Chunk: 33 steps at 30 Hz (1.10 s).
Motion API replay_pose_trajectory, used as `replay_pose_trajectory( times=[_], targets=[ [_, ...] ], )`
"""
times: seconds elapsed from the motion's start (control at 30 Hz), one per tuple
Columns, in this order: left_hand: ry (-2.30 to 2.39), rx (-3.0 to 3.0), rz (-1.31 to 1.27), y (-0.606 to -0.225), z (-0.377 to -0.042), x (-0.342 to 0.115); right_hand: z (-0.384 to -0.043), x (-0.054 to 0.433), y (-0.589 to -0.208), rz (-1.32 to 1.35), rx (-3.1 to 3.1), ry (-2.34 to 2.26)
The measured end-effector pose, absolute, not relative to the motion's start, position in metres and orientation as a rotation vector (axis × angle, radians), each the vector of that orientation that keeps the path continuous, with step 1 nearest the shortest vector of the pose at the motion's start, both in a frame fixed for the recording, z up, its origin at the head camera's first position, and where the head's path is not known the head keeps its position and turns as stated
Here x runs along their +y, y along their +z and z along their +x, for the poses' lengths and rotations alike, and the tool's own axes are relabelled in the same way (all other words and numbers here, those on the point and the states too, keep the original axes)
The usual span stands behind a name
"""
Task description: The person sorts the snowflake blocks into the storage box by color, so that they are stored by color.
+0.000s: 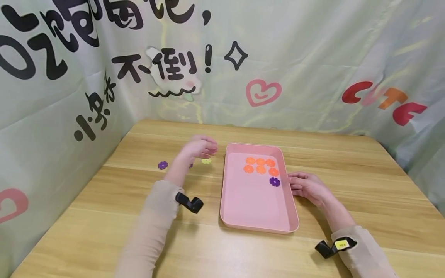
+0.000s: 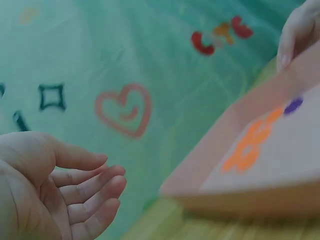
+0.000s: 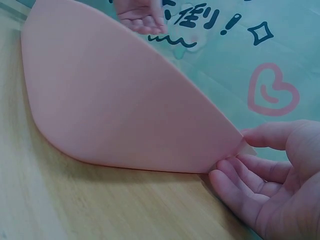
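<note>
My left hand [image 1: 199, 147] is raised above the table left of the pink tray [image 1: 257, 206], its fingers loosely bent with nothing between them in the left wrist view. Below it lie a yellow notched disc [image 1: 206, 161] and a purple one [image 1: 191, 165], mostly hidden by the wrist. Farther left is another purple notched disc [image 1: 162, 165]. At the tray's right side my right hand [image 1: 309, 188] holds the wall, thumb at the rim and fingers against the outside. Inside the tray, several orange notched discs [image 1: 260, 169] form two rows, with one purple disc [image 1: 274, 182] just below them.
The tray stands on a wooden table [image 1: 347, 173]. A printed cloth [image 1: 306, 58] with lettering and hearts hangs behind the table and along its sides. Black wrist-camera mounts [image 1: 189, 202] sit on both sleeves.
</note>
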<state>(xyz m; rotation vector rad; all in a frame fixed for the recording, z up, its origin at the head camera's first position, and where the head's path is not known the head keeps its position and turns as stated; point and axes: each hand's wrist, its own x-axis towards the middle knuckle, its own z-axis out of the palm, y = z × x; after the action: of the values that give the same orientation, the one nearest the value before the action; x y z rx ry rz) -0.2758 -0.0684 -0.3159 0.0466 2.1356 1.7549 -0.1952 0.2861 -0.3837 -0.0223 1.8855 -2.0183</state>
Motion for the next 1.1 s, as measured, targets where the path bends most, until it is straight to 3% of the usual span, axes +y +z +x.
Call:
replay_pose_trajectory(
  times=[0.47, 1.1],
  targets=[
    [1.796, 2.277, -0.145, -0.363, -0.276, -0.148, -0.196, 0.285, -0.382, 0.006, 1.906, -2.001],
    [1.258, 2.627, -0.096, -0.379, -0.278, -0.145, -0.197, 0.286, -0.385, 0.004, 1.875, -2.027]
  ],
)
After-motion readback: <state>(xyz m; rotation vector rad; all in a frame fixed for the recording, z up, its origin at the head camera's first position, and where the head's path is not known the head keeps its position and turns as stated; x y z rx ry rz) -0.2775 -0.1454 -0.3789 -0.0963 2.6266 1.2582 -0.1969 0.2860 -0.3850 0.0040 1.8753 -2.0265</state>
